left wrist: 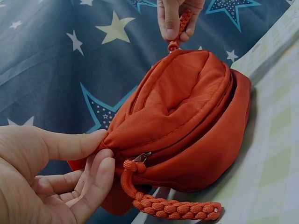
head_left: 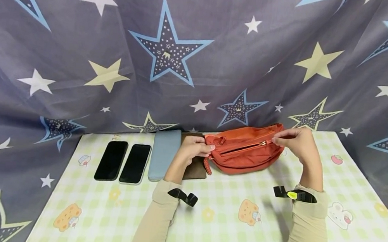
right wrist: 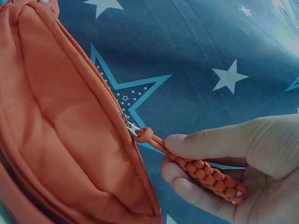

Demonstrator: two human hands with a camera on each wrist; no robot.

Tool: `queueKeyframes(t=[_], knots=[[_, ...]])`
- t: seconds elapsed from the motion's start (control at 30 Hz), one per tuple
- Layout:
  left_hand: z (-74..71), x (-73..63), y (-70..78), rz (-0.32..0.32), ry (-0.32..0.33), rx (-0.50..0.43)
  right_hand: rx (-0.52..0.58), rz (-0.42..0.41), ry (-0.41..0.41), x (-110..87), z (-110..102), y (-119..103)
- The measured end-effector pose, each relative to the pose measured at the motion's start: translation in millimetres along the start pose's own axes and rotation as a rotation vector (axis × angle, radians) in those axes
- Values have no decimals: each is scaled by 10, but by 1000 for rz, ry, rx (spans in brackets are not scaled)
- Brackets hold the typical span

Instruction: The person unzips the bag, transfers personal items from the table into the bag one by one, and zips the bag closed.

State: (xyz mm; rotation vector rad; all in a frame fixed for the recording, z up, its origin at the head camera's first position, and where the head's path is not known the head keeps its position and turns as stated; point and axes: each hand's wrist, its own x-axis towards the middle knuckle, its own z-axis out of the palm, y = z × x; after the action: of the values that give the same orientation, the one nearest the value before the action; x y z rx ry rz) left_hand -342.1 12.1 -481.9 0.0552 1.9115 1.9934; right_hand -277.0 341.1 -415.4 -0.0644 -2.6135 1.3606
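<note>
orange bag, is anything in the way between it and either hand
Nothing visible: the left hand pinches the orange bag at one end, and the right hand grips the braided zipper pull attached at the other.

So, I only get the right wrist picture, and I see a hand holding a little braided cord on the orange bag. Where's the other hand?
Observer: In the head view, the left hand pinches the other end of the bag.
Operator: Cool! Is there another cord over there too?
Observer: Yes, the left wrist view shows a second cord, braided and orange, at that end.
Operator: And is there other stuff nearby?
Observer: The head view shows two phones lying side by side, off to the left of the bag.
</note>
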Motion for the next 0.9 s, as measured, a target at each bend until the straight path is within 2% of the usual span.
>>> queueKeyframes(t=[0.17, 0.6, 0.9], knots=[[-15, 7, 12, -2, -8, 15, 19, 22, 12, -4, -50, 33], [-124, -3, 30, -21, 4, 55, 3, 57, 129, 11, -104, 132], [-161, 13, 33, -31, -2, 86, 68, 83, 158, -6, -183, 232]])
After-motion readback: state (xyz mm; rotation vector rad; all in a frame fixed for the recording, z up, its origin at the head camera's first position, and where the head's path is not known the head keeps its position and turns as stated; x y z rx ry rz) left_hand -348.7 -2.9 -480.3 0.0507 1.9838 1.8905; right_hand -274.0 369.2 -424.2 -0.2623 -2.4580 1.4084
